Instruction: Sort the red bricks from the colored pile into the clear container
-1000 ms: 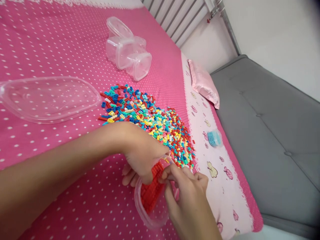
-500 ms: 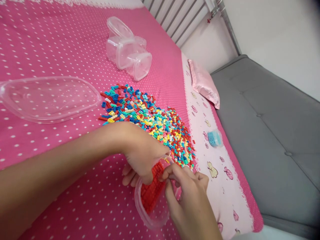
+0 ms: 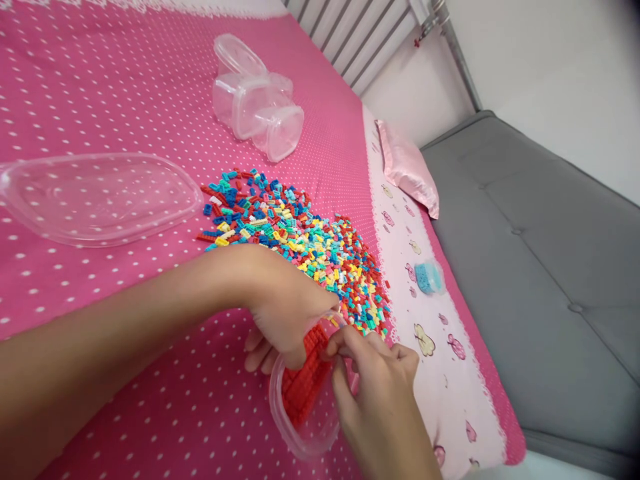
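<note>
My left hand (image 3: 285, 317) is wrapped round the side of a clear plastic container (image 3: 313, 445), its thumb bent over the rim. The container is tilted, its open mouth towards me. Inside, small red toy bricks (image 3: 303, 387) are packed in neat rows along one side. My right hand (image 3: 375, 383) reaches over the opposite rim, thumb and forefinger pinched together at the edge of the red rows. Whatever lies between those fingertips is hidden. Just beyond both hands spreads a loose heap of multicoloured toy bricks (image 3: 310, 243).
A large clear lid (image 3: 100, 200) lies on the pink dotted bedspread (image 3: 165, 400) at left. Several clear empty containers (image 3: 257, 100) stand farther back. Near the grey headboard (image 3: 530, 267) are a small tub of blue bricks (image 3: 429, 277) and a pink pillow (image 3: 407, 167).
My right hand's fingertips have shifted slightly to the right and up along the red rows. My left hand and the container have hardly moved.
</note>
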The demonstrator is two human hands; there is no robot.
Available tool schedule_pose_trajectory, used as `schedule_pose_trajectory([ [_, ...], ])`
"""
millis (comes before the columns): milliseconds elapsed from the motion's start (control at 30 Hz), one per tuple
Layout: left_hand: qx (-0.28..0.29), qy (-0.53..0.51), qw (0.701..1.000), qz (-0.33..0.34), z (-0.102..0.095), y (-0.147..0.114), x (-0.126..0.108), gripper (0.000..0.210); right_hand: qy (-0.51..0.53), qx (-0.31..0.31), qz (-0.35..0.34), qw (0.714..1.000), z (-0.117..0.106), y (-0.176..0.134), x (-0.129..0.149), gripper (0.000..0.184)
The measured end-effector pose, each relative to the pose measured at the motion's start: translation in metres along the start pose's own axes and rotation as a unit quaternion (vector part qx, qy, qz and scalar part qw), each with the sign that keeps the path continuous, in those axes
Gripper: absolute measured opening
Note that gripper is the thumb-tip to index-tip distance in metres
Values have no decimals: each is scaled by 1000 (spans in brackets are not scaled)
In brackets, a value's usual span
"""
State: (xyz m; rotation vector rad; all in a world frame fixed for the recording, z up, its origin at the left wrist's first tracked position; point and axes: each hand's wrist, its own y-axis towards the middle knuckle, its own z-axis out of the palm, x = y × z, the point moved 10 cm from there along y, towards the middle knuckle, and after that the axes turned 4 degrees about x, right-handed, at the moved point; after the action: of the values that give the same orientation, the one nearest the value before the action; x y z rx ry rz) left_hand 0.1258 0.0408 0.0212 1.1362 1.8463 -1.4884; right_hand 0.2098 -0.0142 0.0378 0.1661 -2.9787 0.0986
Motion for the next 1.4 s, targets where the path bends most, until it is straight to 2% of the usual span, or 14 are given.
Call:
schedule_pose_trajectory([
  [233,14,-7,1000,14,2,0,-2,55,-3,5,1,1000,4,1,-4,29],
  [467,17,-15,999,22,2,1,-1,62,14,-15,3,1000,-10,1,-3,24],
  [600,37,-32,998,27,4,5,7,74,65,-90,58,992,-32,-1,-24,13],
  [667,52,-46,997,28,6,8,12,80,134,-139,108,975,-34,-8,-41,14],
  [733,61,-67,996,28,6,11,16,92,230,-153,145,950,-19,-17,-52,24],
  [800,71,-86,993,32,6,14,19,99,330,-136,161,920,8,-25,-52,35],
  [867,80,-100,991,33,7,17,21,102,411,-164,187,877,29,-36,-51,44],
  [1000,80,-119,989,35,9,18,19,100,519,-189,178,814,51,-40,-38,55],
  [1067,50,-95,994,20,6,14,19,95,544,-185,174,800,53,-35,-36,53],
  [1133,-21,-18,1000,-10,-7,7,21,92,552,-169,170,799,53,-27,-36,51],
  [1200,-98,71,992,-31,-22,-3,19,87,553,-150,163,804,52,-19,-37,50],
  [1300,-206,159,965,24,-38,-17,0,58,544,-149,151,811,49,-10,-40,49],
  [1400,-286,245,920,111,-43,-27,-23,26,538,-154,140,817,48,-4,-41,48],
])
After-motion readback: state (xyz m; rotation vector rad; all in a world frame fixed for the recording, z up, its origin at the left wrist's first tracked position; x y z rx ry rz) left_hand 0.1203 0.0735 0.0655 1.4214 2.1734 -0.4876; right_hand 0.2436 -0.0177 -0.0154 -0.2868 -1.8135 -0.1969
